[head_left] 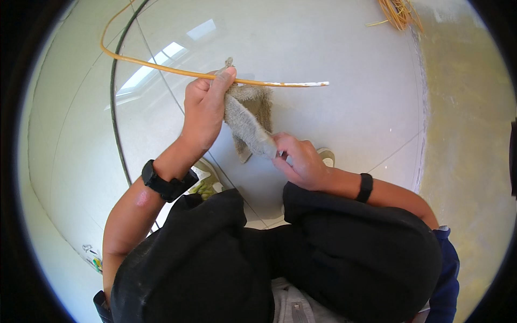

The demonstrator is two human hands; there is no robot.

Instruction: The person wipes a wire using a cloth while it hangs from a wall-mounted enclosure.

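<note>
My left hand [207,105] is closed round a thin yellow-orange hose or cable [167,69] and the upper end of a grey-brown fluffy rag [247,124]. Past my left thumb the yellow line runs out to the right, and its free end [301,84] is coated white. The rag hangs down slantwise between my hands, with a fold drooping behind it. At its lower right corner my right hand [301,161] pinches the cloth between thumb and fingers. The fingers of my left hand are partly hidden behind the rag.
A black cable [114,102] curves across the pale tiled floor [350,64] on the left. At the far right lies a coil of yellow line [398,15], near a rough yellowish surface [468,107]. My knees in black trousers [199,253] fill the near side, with shoes just beyond.
</note>
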